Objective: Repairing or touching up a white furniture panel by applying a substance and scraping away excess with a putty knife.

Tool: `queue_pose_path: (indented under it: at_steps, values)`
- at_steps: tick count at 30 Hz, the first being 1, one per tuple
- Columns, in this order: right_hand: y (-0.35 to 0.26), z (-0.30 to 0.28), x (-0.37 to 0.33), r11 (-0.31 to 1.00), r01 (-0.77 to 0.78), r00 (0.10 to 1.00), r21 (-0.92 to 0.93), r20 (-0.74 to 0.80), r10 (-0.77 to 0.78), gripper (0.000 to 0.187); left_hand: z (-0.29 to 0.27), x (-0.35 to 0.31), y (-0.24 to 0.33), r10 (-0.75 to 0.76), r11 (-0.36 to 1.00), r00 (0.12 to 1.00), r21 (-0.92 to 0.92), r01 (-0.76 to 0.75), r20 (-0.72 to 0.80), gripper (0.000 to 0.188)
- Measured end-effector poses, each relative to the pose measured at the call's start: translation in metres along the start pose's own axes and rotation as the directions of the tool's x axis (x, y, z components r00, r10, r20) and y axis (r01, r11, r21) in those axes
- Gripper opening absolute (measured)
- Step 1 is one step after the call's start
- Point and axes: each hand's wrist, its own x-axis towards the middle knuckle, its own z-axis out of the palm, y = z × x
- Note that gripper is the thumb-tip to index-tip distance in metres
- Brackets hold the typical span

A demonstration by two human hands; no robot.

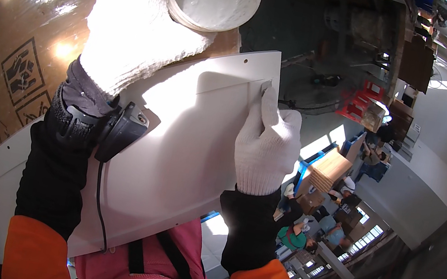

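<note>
My left hand (pixel 138 29), in a white knit glove, grips a round white cup (pixel 178 5) with pale, smooth contents. The cup is above the far edge of a large white panel (pixel 206 136), which has small holes along its edges and a shallow recessed line near its right end. My right hand (pixel 268 144), gloved too, lies on that right end. One finger stretches along the recessed line with its greyish tip on the surface, and the other fingers are curled in. Whether anything small is inside them is hidden.
A large taped cardboard box (pixel 47 19) is on the left, beyond the panel. On the right are stacked wooden boards (pixel 330 170), a red plastic stool (pixel 358 103) and several people at work. A black device (pixel 124 133) with a cable is strapped to my left wrist.
</note>
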Motion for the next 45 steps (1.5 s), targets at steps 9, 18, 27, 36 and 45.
queue_pose_path:
  at_steps: [9,18,27,36,45]
  values:
    - [0.022,0.006,0.001,0.990,0.054,0.997,0.134,-0.064,-0.046,0.035,-0.003,0.002,-0.002,0.016,1.000,1.000,-0.027,-0.016,-0.011,0.067]
    - [0.008,0.015,0.003,0.984,-0.007,0.998,0.181,-0.059,0.018,0.028,0.000,0.001,-0.004,0.003,1.000,1.000,-0.031,-0.003,0.011,0.067]
    - [0.016,-0.013,0.004,0.996,0.066,0.998,0.066,-0.015,-0.065,0.037,-0.001,-0.001,-0.008,0.002,0.998,1.000,-0.062,-0.001,0.019,0.073]
    - [0.008,0.005,-0.003,0.965,-0.003,1.000,0.263,-0.027,0.011,0.029,0.001,0.002,-0.012,0.019,0.909,0.995,-0.417,0.021,0.093,0.081]
    - [0.002,0.010,-0.006,0.965,0.066,0.996,0.254,0.039,-0.078,0.035,-0.008,-0.006,0.009,-0.093,0.990,0.990,-0.094,0.103,0.104,0.075]
